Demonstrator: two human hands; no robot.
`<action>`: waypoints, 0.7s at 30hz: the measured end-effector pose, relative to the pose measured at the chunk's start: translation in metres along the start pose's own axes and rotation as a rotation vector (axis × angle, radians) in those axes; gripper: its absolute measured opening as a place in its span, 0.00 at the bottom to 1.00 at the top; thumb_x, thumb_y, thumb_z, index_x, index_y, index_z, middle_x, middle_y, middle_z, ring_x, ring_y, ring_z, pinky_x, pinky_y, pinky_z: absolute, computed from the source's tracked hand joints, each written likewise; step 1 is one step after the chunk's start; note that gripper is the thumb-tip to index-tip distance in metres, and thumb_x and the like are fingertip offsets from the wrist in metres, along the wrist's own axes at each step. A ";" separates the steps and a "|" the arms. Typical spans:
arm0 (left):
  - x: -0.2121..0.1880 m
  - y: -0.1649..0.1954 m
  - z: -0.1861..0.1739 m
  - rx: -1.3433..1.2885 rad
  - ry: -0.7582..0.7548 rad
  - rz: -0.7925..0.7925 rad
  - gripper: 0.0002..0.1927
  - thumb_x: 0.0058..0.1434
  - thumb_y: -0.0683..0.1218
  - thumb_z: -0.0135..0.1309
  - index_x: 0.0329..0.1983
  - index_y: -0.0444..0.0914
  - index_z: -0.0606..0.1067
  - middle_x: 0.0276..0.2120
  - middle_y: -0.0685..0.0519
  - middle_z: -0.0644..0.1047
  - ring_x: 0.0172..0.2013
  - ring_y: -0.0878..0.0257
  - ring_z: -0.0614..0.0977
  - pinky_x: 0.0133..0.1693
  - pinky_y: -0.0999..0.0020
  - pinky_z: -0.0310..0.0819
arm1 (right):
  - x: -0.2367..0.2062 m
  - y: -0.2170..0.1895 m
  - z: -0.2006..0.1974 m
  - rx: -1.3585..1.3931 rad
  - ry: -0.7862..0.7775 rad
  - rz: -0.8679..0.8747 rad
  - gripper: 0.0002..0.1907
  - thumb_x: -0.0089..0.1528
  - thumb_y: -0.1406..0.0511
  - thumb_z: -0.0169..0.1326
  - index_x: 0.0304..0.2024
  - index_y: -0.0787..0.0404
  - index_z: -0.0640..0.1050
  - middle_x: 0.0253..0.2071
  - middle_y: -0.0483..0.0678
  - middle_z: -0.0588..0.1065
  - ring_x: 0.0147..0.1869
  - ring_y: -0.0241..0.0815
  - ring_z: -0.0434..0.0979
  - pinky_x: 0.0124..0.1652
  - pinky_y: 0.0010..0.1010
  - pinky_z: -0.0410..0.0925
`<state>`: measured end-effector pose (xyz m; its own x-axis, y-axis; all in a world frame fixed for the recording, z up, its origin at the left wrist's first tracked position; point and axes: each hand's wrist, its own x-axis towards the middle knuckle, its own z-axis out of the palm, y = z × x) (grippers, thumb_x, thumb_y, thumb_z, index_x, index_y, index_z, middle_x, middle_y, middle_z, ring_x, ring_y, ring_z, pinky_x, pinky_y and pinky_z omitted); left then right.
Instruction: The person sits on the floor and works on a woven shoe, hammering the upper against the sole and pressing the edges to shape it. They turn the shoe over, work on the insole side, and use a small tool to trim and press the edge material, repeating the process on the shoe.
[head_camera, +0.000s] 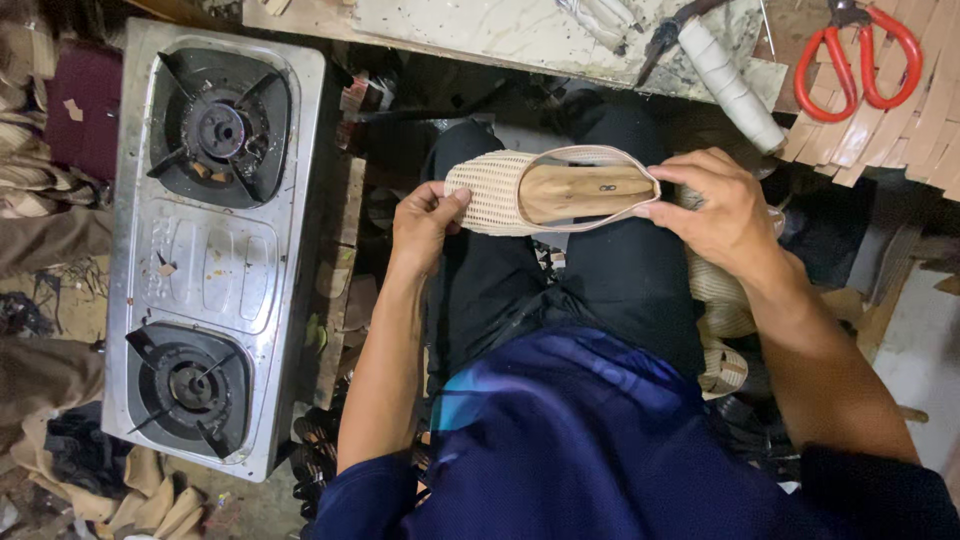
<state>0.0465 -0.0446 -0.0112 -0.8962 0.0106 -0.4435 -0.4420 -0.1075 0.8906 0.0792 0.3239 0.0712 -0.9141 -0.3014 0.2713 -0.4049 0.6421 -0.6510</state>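
head view | left hand pinches the woven toe of a beige shoe | right hand grips its heel - shoe held over the lap | gas stove left | red scissors on far-right counter

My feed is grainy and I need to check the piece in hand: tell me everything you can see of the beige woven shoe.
The beige woven slip-on shoe lies sideways above the person's lap in dark trousers, opening up, toe pointing left. Its toe part is ribbed cream weave; a pale band trims the opening, and a tan insole shows inside, bearing a small dark mark. The left hand pinches the toe with thumb and fingers; the right hand grips the heel end. Its outsole is hidden.
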 end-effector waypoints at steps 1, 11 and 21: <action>0.002 0.000 0.001 -0.002 0.010 -0.005 0.09 0.61 0.46 0.65 0.33 0.37 0.78 0.24 0.59 0.77 0.24 0.73 0.72 0.28 0.76 0.66 | 0.000 0.003 0.002 0.003 0.000 -0.002 0.22 0.55 0.66 0.71 0.49 0.67 0.81 0.47 0.55 0.79 0.49 0.52 0.78 0.50 0.37 0.71; 0.016 -0.002 -0.001 -0.044 0.104 0.041 0.10 0.59 0.45 0.67 0.30 0.36 0.77 0.23 0.57 0.77 0.23 0.72 0.72 0.27 0.76 0.65 | 0.005 0.025 0.019 0.036 0.044 0.018 0.18 0.53 0.66 0.74 0.41 0.67 0.81 0.42 0.54 0.78 0.46 0.50 0.77 0.46 0.37 0.70; 0.010 -0.007 -0.005 0.035 0.123 0.160 0.10 0.62 0.42 0.65 0.29 0.35 0.76 0.27 0.57 0.78 0.28 0.72 0.75 0.32 0.76 0.69 | -0.002 0.030 0.022 0.158 0.006 0.100 0.18 0.57 0.70 0.71 0.48 0.68 0.82 0.45 0.54 0.78 0.47 0.42 0.79 0.46 0.28 0.71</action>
<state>0.0406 -0.0485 -0.0221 -0.9445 -0.1259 -0.3033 -0.2975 -0.0633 0.9526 0.0694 0.3282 0.0351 -0.9498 -0.2376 0.2036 -0.3043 0.5497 -0.7780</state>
